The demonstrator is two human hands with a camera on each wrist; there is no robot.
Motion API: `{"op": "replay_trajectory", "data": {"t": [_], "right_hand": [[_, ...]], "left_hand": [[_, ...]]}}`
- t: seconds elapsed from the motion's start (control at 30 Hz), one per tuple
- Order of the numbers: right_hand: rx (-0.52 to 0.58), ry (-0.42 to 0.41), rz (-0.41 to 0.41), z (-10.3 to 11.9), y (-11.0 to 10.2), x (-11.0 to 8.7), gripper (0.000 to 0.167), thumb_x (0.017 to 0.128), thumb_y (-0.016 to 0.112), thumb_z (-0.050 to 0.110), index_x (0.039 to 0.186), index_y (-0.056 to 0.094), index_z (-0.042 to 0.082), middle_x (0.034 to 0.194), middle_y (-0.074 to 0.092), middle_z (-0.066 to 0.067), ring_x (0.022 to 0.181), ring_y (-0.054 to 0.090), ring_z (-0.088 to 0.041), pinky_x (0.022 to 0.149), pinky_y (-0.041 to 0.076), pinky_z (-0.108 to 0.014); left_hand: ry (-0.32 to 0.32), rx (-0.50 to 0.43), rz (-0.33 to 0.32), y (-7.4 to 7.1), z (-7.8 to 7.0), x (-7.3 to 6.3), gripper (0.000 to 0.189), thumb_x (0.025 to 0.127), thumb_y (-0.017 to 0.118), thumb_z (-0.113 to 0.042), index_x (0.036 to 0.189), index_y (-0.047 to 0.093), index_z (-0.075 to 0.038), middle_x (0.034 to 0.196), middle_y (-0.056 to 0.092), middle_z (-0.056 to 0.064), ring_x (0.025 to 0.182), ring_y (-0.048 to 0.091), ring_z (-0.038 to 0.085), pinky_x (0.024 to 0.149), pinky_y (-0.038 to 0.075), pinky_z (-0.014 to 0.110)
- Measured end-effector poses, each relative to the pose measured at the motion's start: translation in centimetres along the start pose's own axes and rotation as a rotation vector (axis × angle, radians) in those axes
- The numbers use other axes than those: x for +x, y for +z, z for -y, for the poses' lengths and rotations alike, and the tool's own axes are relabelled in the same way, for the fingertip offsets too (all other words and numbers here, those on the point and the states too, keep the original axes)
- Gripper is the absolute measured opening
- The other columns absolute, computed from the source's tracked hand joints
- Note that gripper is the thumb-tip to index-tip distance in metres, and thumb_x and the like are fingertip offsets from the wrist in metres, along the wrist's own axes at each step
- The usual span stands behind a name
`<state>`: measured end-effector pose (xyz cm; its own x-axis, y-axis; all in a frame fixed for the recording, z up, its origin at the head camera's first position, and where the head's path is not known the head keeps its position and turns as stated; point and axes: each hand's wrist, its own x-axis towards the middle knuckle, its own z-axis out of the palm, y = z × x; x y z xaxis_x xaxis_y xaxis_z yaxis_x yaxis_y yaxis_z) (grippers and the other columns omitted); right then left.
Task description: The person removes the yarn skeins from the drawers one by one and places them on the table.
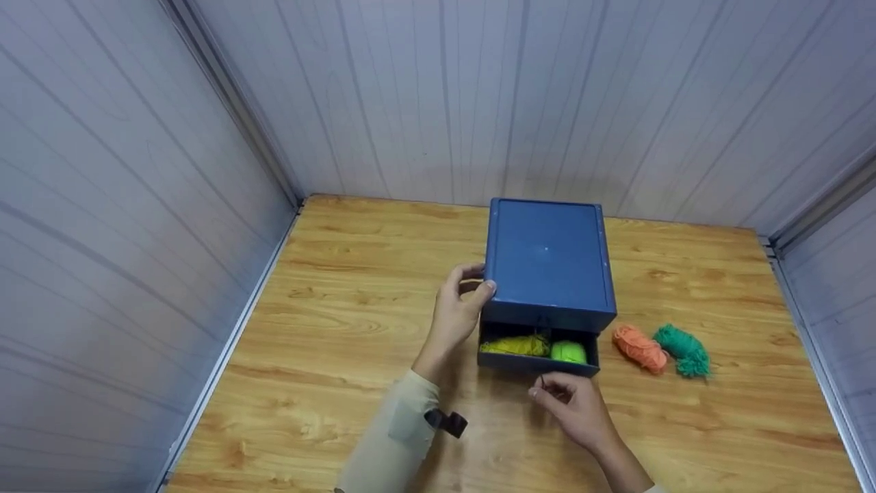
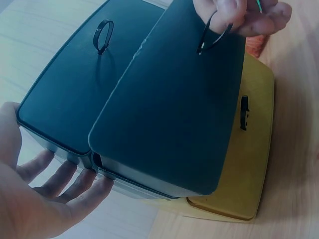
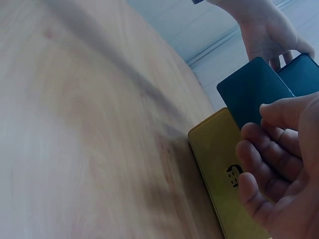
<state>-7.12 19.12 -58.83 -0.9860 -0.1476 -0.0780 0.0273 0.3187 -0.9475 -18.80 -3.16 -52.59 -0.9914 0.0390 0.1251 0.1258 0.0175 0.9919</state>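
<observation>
The middle drawer, a flat-fronted dark blue plastic one (image 1: 506, 362), is part of the way out of the blue plastic box (image 1: 551, 253) on the wooden table (image 1: 356, 301). The left hand (image 1: 457, 308) holds the box at its near left edge, thumb on top and fingers on the side. The right hand (image 1: 578, 414) has its thumb and finger pinched on the thin black loop (image 2: 201, 46) at the drawer's front. I cannot tell if the drawer is going out or in.

Some is done: the drawer has things inside, a fuzzy yellow yarn bundle (image 1: 517, 346) on the left and a round bright green ball (image 1: 569, 352) on the right. Some is not done: the drawer is not shut, and a fluffy orange yarn bundle (image 1: 640, 349) and a fluffy dark green yarn bundle (image 1: 684, 350) lie side by side on the table, right of the box.

Now I count. One box. Three drawers: the blue top drawer (image 2: 75, 94) and the yellow bottom drawer (image 2: 249, 164) are closed, and one is out. Three black handles, one each. Three yarn bundles, one ball, two hands.
</observation>
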Motion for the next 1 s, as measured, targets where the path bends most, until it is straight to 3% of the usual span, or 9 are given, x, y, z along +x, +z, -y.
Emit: {"op": "replay_trajectory", "data": {"t": [0.33,0.73,1.0], "right_hand": [[0.032,0.046,0.1,0.1,-0.4,-1.1,0.02,0.094,0.075,0.027,0.09,0.073,0.007,0.08,0.068,-0.005,0.065,0.055,-0.007,0.061,0.048,-0.024],[0.019,0.057,0.202,0.0,-0.9,-2.4,0.021,0.095,0.074,0.028,0.089,0.071,0.007,0.076,0.062,0.001,0.065,0.051,-0.005,0.061,0.046,-0.023],[0.038,0.076,0.223,-0.1,-1.1,-3.1,0.018,0.096,0.073,0.022,0.09,0.071,0.005,0.079,0.064,0.001,0.066,0.052,-0.004,0.062,0.047,-0.023]], "left_hand": [[0.001,-0.005,-0.006,0.0,0.1,0.0,0.04,0.095,0.069,-0.015,0.131,0.062,-0.002,0.128,0.065,0.019,0.113,0.064,0.035,0.097,0.054,0.048],[-0.009,-0.002,0.017,-0.2,0.1,0.0,0.04,0.095,0.068,-0.022,0.131,0.062,-0.006,0.127,0.064,0.013,0.114,0.063,0.031,0.093,0.056,0.038],[-0.011,-0.003,0.017,-0.1,0.2,0.1,0.04,0.095,0.069,-0.019,0.131,0.063,-0.005,0.128,0.064,0.015,0.113,0.063,0.032,0.092,0.056,0.035]]}}
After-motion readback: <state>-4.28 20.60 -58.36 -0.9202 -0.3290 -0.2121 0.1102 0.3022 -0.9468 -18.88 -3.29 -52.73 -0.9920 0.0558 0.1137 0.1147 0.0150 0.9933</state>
